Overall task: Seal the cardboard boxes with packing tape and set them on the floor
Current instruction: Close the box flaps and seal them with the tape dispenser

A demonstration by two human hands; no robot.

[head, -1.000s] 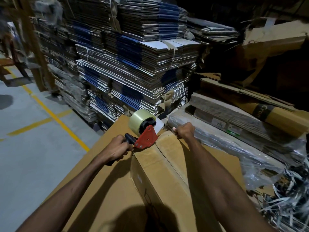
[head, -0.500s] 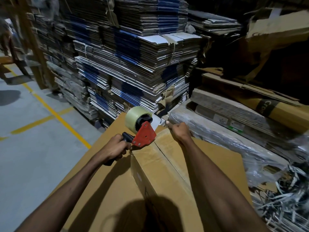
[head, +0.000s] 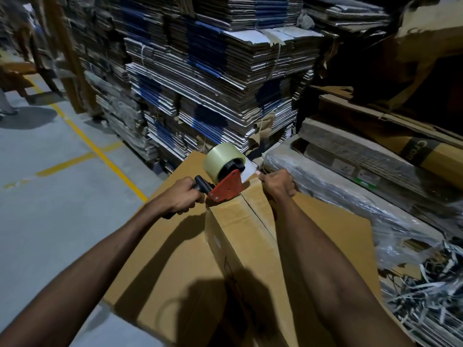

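While left hand (head: 181, 196) grips tape dispenser (head: 225, 180), right hand (head: 278, 182) pinches tape beside it.

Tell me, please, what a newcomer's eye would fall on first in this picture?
Probably the red metal tape dispenser with its pale roll of packing tape, at the far end of the long brown cardboard box in the centre. The left hand grips its black handle, while the right hand pinches the tape's end at the box's far edge. Behind them rise stacks of flattened blue-and-white cartons.
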